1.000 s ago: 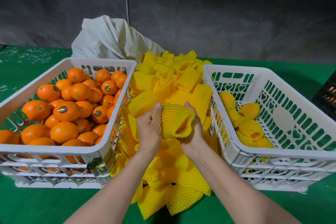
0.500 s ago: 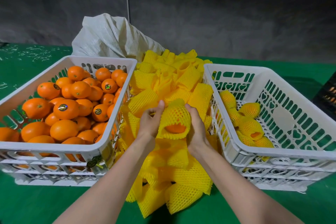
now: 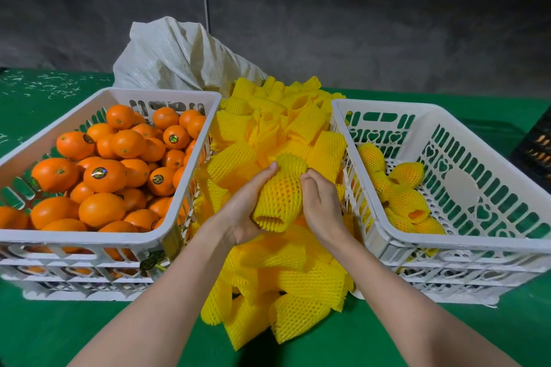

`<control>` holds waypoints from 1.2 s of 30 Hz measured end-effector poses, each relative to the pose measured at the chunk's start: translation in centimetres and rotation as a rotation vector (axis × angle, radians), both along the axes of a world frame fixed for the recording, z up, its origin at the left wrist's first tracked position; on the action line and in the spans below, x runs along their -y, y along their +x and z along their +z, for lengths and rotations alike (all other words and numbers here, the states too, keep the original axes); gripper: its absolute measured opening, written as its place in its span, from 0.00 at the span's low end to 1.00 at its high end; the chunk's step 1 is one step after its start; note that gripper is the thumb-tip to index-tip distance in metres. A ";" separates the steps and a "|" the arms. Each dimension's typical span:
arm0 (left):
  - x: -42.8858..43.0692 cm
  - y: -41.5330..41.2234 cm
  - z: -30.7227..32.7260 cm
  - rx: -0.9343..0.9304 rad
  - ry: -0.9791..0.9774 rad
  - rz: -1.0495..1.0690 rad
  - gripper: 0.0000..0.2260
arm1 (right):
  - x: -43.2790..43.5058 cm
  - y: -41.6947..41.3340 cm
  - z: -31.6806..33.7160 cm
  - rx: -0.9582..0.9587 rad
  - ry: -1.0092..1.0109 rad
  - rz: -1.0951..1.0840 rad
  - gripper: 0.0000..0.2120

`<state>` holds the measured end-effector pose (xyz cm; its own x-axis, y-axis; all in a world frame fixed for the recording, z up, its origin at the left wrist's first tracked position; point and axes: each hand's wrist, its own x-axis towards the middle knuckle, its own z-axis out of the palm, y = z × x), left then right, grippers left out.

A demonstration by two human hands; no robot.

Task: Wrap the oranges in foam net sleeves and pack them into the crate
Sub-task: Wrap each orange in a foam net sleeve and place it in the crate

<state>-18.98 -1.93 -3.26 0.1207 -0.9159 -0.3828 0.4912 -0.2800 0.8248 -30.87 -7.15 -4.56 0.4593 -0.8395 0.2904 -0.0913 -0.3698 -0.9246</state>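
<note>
An orange in a yellow foam net sleeve (image 3: 281,192) is held over the sleeve pile between both hands. My left hand (image 3: 246,205) cups it from the left and below, thumb on top. My right hand (image 3: 320,204) grips its right side with curled fingers. The fruit shows only through the mesh, and the sleeve's open end points toward me. A white crate (image 3: 98,240) on the left is full of bare oranges (image 3: 104,176). The white crate (image 3: 477,243) on the right holds several wrapped oranges (image 3: 399,191).
A heap of empty yellow sleeves (image 3: 286,274) fills the gap between the crates on the green table (image 3: 59,334). A white woven sack (image 3: 179,59) lies behind the pile. A dark crate (image 3: 539,143) sits at the far right edge.
The sleeve has been pulled fully over the orange, so the fruit no longer shows at the open end. Both hands have shifted down along it, the wrapped orange now tilted toward me.
</note>
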 end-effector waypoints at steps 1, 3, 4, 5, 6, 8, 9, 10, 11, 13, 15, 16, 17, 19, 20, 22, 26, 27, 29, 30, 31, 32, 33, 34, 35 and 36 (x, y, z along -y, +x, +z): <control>-0.1 0.0 -0.1 -0.014 -0.013 0.006 0.16 | 0.0 0.0 -0.1 -0.020 0.006 0.024 0.12; -0.1 -0.1 -0.2 -0.056 -0.045 0.056 0.15 | -0.1 -0.1 -0.3 -0.043 0.054 0.055 0.16; -0.1 -0.1 -0.2 -0.053 -0.053 0.091 0.14 | -0.3 -0.3 -0.4 -0.022 0.071 0.063 0.20; -0.1 -0.1 0.0 -0.025 -0.056 0.127 0.13 | -0.5 -0.4 -0.3 0.004 0.085 0.083 0.23; -0.1 -0.1 0.0 0.022 -0.059 0.155 0.13 | -0.8 -0.4 -0.2 0.014 0.088 0.125 0.25; 0.0 -0.2 0.1 0.135 -0.065 0.201 0.13 | -1.4 -0.4 -0.2 -0.037 0.059 0.224 0.27; -0.1 -0.5 0.1 0.185 -0.070 0.213 0.14 | -1.5 -0.4 -0.2 -0.066 0.039 0.243 0.27; 0.0 -0.8 0.1 0.211 -0.093 0.210 0.13 | -1.4 -0.3 0.0 -0.073 0.026 0.239 0.28; -0.1 -1.3 0.1 0.199 -0.134 0.192 0.12 | -1.3 -0.4 0.3 -0.061 0.032 0.208 0.27; 0.0 -2.0 0.2 0.112 -0.205 0.155 0.11 | -0.7 -0.7 1.3 -0.007 0.079 0.129 0.26; 0.5 -2.9 0.3 0.096 -0.231 0.170 0.14 | 0.0 -1.5 1.9 0.049 0.094 0.082 0.23; 0.9 -3.2 0.3 0.108 -0.229 0.204 0.16 | 0.3 -2.0 2.1 0.055 0.049 0.055 0.22; 1.3 -3.7 0.4 0.117 -0.233 0.238 0.16 | 0.6 -2.5 2.2 0.046 -0.019 0.026 0.22; 2.2 -4.7 0.5 0.149 -0.267 0.279 0.13 | 1.5 -3.7 2.5 0.025 -0.157 -0.053 0.22; 2.6 -5.3 0.4 0.201 -0.279 0.284 0.11 | 2.3 -4.4 2.7 0.025 -0.219 -0.112 0.22; 3.4 -6.5 -0.1 0.386 -0.297 0.252 0.09 | 4.7 -6.2 3.3 0.041 -0.307 -0.254 0.21; 5.5 -10.0 -0.7 0.830 -0.439 0.099 0.08 | 11.8 -10.7 4.2 -0.134 -0.221 -0.437 0.22; 6.1 -11.2 -0.6 0.914 -0.484 0.031 0.07 | 13.6 -11.9 3.8 -0.266 -0.189 -0.468 0.23; 7.3 -13.3 -0.4 1.040 -0.555 -0.115 0.05 | 16.9 -14.4 2.7 -0.580 -0.128 -0.507 0.26; 7.7 -14.2 -0.4 1.109 -0.579 -0.174 0.04 | 18.2 -15.7 2.1 -0.733 -0.093 -0.506 0.28; 8.2 -14.9 -0.4 1.181 -0.592 -0.217 0.05 | 19.3 -16.8 1.4 -0.871 -0.062 -0.497 0.30; 8.5 -15.4 -0.5 1.245 -0.589 -0.248 0.06 | 20.2 -17.7 0.7 -0.999 -0.043 -0.483 0.33; 8.8 -15.8 -0.6 1.303 -0.577 -0.272 0.07 | 20.9 -18.4 0.0 -1.114 -0.037 -0.465 0.35; 8.9 -16.0 -0.7 1.362 -0.564 -0.290 0.08 | 21.5 -18.9 -0.7 -1.205 -0.024 -0.441 0.36; 9.0 -16.2 -0.8 1.415 -0.556 -0.299 0.08 | 22.0 -19.2 -1.4 -1.259 0.012 -0.415 0.38; 9.1 -16.2 -0.8 1.446 -0.553 -0.299 0.09 | 22.4 -19.4 -2.0 -1.279 0.075 -0.381 0.40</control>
